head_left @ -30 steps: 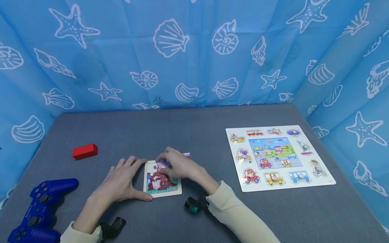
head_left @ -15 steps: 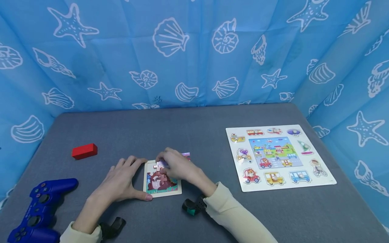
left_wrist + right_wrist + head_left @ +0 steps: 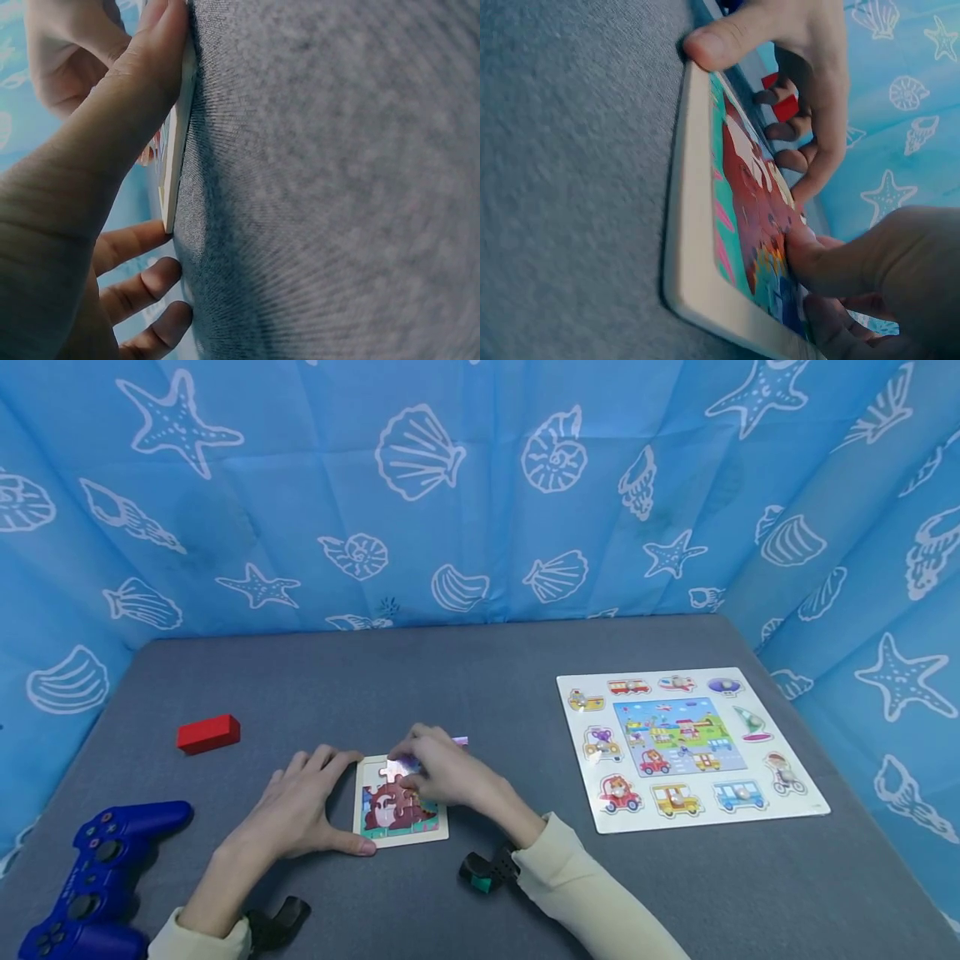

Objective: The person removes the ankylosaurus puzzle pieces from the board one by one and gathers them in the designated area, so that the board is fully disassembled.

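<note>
A small jigsaw puzzle in a pale wooden frame (image 3: pixel 412 839) lies on the grey table, showing a brown animal on a green and purple ground. My left hand (image 3: pixel 296 810) grips the frame's left side, thumb at the near edge and index finger at the far left corner. In the left wrist view, the thumb lies along the frame's edge (image 3: pixel 177 150). Over the upper right of the puzzle, my right hand (image 3: pixel 442 768) bends its fingers and thumb about a purple puzzle piece (image 3: pixel 403 766), partly hidden beneath them. In the right wrist view, its thumb (image 3: pixel 810 259) touches the picture.
Another purple piece (image 3: pixel 461 742) peeks out behind the right hand. A red block (image 3: pixel 209 734) and a blue game controller (image 3: pixel 105 868) lie at the left. To the right is a white peg puzzle board (image 3: pixel 693 752). A blue shell-print curtain (image 3: pixel 480 510) borders the table.
The right hand shifts only slightly over the upper right of the puzzle, its wrist moving left and then back right. The left hand and the frame stay put.
</note>
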